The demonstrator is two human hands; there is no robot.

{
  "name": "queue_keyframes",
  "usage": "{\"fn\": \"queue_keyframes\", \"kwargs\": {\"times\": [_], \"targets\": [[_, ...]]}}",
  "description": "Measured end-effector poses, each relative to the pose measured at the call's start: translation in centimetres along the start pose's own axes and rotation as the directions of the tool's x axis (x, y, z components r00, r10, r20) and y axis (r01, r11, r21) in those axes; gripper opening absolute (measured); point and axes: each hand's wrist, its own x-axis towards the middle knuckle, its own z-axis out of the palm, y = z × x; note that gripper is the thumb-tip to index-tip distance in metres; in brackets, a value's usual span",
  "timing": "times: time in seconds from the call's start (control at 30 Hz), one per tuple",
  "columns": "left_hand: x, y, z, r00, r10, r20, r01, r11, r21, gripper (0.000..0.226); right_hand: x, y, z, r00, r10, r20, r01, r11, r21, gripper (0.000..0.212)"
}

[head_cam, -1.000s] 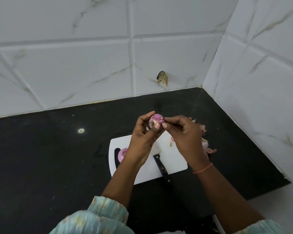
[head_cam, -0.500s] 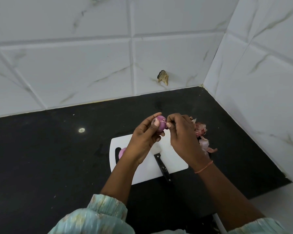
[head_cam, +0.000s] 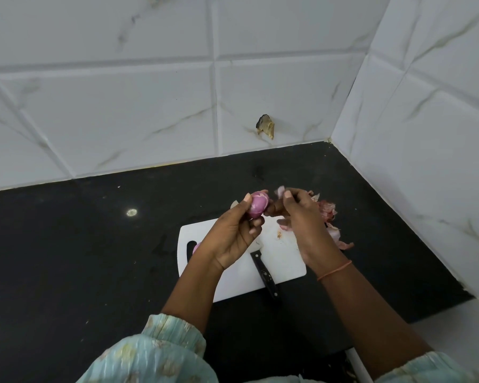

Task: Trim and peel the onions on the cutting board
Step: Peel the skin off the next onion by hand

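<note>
Over the white cutting board [head_cam: 282, 261] both hands are up in the air working one pink onion [head_cam: 258, 206]. Left hand [head_cam: 233, 233] cradles it with fingers curled round it, and the right hand [head_cam: 296, 214] pinches a scrap of skin [head_cam: 280, 191] that's come free, whereas a second ago those fingertips were pressed right against the bulb. So a strip just tore off, and by the look of it this onion is nearly bare, just pale streaks left. No real containers here; the board is doing that job, holding a black-handled knife [head_cam: 264, 272], a few crumbs, and another pink onion [head_cam: 196, 247] peeking out at the left end behind the wrist. Peels [head_cam: 329, 214] pile up on the black counter [head_cam: 80, 258] off the board's right side.
</note>
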Motion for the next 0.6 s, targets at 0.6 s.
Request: {"fn": "queue_keyframes", "kwargs": {"times": [0.6], "targets": [[0.5,0.0,1.8,0.993,-0.035,-0.117,0.043,0.997,0.069,0.034,0.1,1.4,-0.3,0.927,-0.367,0.075,0.372,0.875,-0.31,0.018]]}}
